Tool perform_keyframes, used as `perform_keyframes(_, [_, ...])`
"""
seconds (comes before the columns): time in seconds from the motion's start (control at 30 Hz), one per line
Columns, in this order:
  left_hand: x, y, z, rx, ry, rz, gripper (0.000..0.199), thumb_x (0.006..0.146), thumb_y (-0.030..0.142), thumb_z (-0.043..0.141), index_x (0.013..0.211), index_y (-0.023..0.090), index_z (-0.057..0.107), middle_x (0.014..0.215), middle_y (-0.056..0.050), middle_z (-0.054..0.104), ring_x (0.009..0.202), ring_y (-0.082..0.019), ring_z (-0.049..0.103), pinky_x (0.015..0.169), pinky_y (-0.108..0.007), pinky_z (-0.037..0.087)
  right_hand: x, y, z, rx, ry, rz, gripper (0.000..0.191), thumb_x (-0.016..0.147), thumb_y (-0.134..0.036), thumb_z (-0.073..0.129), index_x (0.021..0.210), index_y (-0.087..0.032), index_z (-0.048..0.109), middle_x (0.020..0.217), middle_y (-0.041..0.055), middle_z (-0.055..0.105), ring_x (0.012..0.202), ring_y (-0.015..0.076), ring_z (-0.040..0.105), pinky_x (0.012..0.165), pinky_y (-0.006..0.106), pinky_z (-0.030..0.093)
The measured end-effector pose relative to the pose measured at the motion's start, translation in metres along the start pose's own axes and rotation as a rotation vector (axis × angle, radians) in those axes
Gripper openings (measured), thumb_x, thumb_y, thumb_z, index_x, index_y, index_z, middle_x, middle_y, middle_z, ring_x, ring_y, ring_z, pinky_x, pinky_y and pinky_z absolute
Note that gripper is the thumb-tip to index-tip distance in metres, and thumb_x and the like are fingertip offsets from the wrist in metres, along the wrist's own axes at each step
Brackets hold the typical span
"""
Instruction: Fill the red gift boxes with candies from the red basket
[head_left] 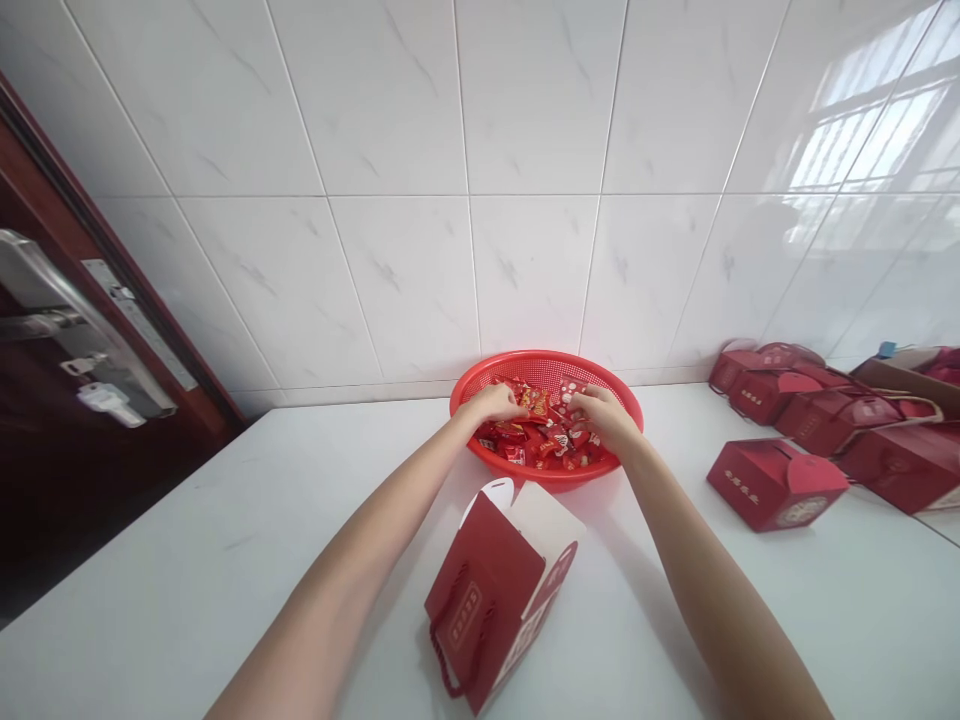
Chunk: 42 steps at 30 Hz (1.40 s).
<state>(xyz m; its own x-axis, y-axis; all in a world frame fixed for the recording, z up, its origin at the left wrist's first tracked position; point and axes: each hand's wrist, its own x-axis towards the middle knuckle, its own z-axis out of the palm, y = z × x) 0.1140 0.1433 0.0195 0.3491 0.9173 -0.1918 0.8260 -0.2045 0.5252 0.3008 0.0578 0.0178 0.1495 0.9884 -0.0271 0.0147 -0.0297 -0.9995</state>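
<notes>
Head view, using the red basket as reference: it's sitting on the white table close to the tiled wall, and it's holding a pile of red wrapped sweets. Left hand is resting over the basket's left side, fingers partly curled, tips meeting a red-and-gold packet; can't tell if they're actually gripping it. Right hand is sitting over the basket's right side, fingers bent and slightly parted, tips at a dotted packet; can't tell if that one's being gripped either. Both forearms are coming in on the near side of the basket. Open red carton is standing just in front of the basket, between the forearms, top flaps up, white inside showing, dark red cord handle hanging down its side. Closed red box is sitting to the right of the basket, apart from it. More red boxes are clustering farther right, behind that one, running along the wall. Well left of the basket, a dark red door is showing, keys hanging at its lock.
</notes>
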Motion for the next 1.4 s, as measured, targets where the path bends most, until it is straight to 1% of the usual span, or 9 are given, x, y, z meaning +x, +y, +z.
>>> perform_keyframes(0.1, [-0.005,-0.008,0.0,0.077,-0.16,-0.006,0.031,0.086,0.045,0.075,0.078,0.016,0.068,0.07,0.001,0.066,0.058,-0.012,0.06,0.058,-0.026,0.051,0.003,0.0,-0.003,0.045,0.019,0.051,0.018,0.096,-0.025,0.064,0.083,-0.015,0.06,0.073,-0.0038,0.059,0.06,0.0087,0.056,0.056,0.022,0.05])
perform_keyframes(0.2, [-0.008,-0.011,0.003,0.094,-0.219,0.033,0.038,0.055,0.046,0.093,0.057,0.02,0.065,0.053,0.002,0.06,0.049,-0.015,0.055,0.048,-0.027,0.042,0.003,0.0,-0.003,0.069,0.024,0.056,0.016,0.094,-0.025,0.065,0.083,-0.015,0.059,0.075,-0.0028,0.061,0.061,0.0095,0.057,0.057,0.023,0.05])
perform_keyframes(0.27, [-0.008,-0.012,0.006,0.079,-0.184,0.079,0.04,0.041,0.044,0.096,0.054,0.022,0.065,0.052,0.001,0.059,0.052,-0.018,0.057,0.048,-0.028,0.041,0.002,0.0,-0.003,0.07,0.025,0.044,0.016,0.088,-0.022,0.068,0.077,-0.017,0.057,0.073,-0.0017,0.061,0.061,0.0107,0.057,0.056,0.023,0.051])
perform_keyframes(0.37, [-0.008,-0.01,0.008,0.033,-0.042,0.179,0.044,0.037,0.04,0.095,0.071,0.024,0.071,0.074,-0.001,0.068,0.075,-0.025,0.066,0.059,-0.029,0.049,0.001,0.0,-0.002,0.067,0.03,0.016,0.017,0.076,-0.02,0.07,0.07,-0.021,0.054,0.069,0.0009,0.063,0.062,0.0139,0.059,0.052,0.023,0.052])
perform_keyframes(0.5, [-0.01,-0.004,0.008,-0.031,0.139,0.326,0.06,0.046,0.029,0.092,0.102,0.024,0.072,0.114,-0.006,0.064,0.111,-0.031,0.06,0.09,-0.034,0.052,0.001,0.001,-0.001,0.06,0.036,-0.016,0.018,0.069,-0.021,0.071,0.066,-0.022,0.053,0.066,0.0001,0.062,0.063,0.0148,0.059,0.05,0.023,0.051])
perform_keyframes(0.67, [-0.012,-0.002,0.008,-0.127,0.248,0.438,0.065,0.062,0.027,0.085,0.124,0.023,0.064,0.129,-0.008,0.06,0.124,-0.029,0.056,0.105,-0.037,0.046,-0.001,0.0,-0.002,0.046,0.005,-0.036,0.016,0.068,-0.023,0.075,0.068,-0.02,0.059,0.071,-0.0006,0.065,0.064,0.0135,0.06,0.053,0.023,0.051])
perform_keyframes(0.87, [-0.017,-0.001,0.007,-0.228,0.231,0.528,0.061,0.066,0.039,0.086,0.12,0.022,0.065,0.128,-0.005,0.067,0.121,-0.028,0.06,0.103,-0.036,0.047,-0.003,0.0,-0.001,0.041,-0.085,-0.023,0.01,0.073,-0.023,0.076,0.081,-0.018,0.071,0.083,0.0038,0.074,0.068,0.0167,0.068,0.051,0.023,0.053])
perform_keyframes(1.17, [-0.025,0.002,0.008,-0.338,0.209,0.54,0.066,0.065,0.043,0.085,0.124,0.023,0.064,0.134,-0.005,0.065,0.124,-0.028,0.059,0.103,-0.033,0.048,-0.001,0.001,-0.003,0.096,-0.117,-0.051,0.008,0.07,-0.021,0.079,0.073,-0.017,0.073,0.079,0.0052,0.076,0.078,0.0212,0.073,0.066,0.028,0.061])
perform_keyframes(1.4, [-0.014,-0.003,0.005,-0.424,0.398,0.284,0.043,0.104,0.047,0.033,0.13,0.025,0.057,0.133,-0.005,0.065,0.114,-0.021,0.066,0.095,-0.028,0.05,0.008,0.009,-0.005,0.225,0.113,-0.139,0.016,0.068,-0.03,0.078,0.075,-0.02,0.068,0.08,0.0051,0.077,0.082,0.0259,0.075,0.07,0.036,0.062])
